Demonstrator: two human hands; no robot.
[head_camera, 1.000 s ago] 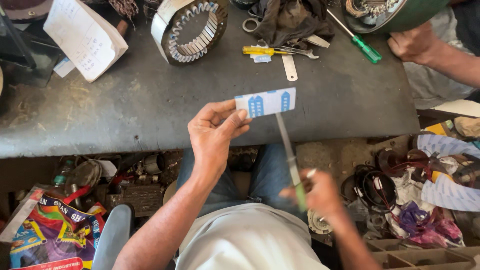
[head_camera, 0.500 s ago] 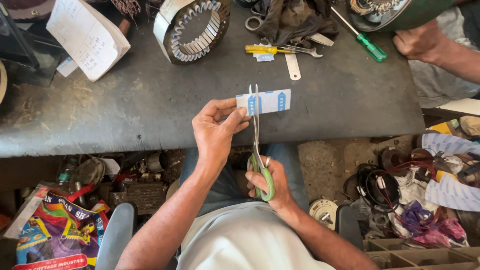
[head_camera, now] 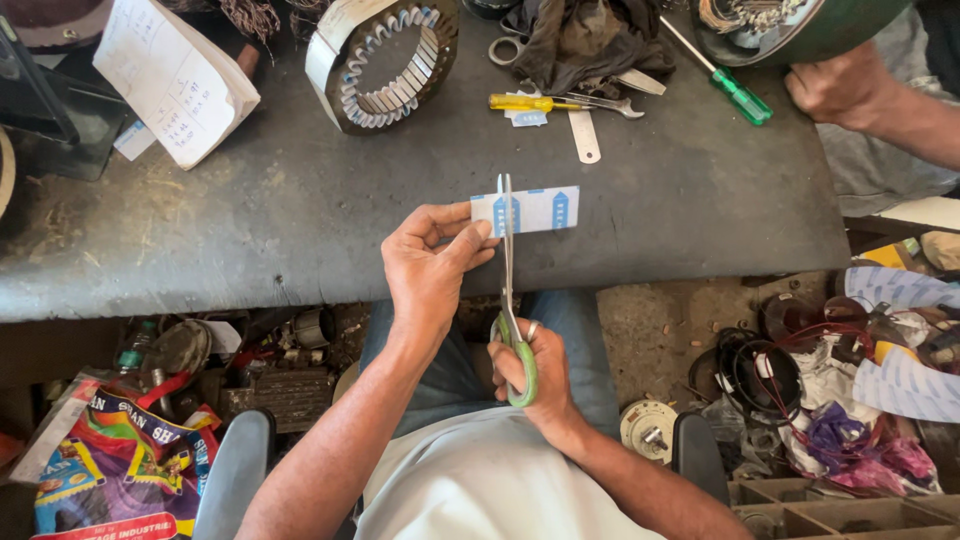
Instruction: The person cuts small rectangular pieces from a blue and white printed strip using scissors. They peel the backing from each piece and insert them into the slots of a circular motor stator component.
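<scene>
My left hand (head_camera: 428, 262) sits at the centre of the frame, fingers curled and thumb pressed down, pinching the left end of a small white paper strip (head_camera: 535, 210) with blue markings. My right hand (head_camera: 528, 372), just below it, is closed through the green handles of a pair of scissors (head_camera: 508, 290); their blades point up the frame and cross the strip near its left end, almost closed on it. The strip hangs over the near edge of the dark worktop (head_camera: 250, 210). Further up lie a yellow-handled screwdriver (head_camera: 530, 102) and a ring-shaped motor stator (head_camera: 385, 60). Another person's hand (head_camera: 835, 90) rests at upper right.
</scene>
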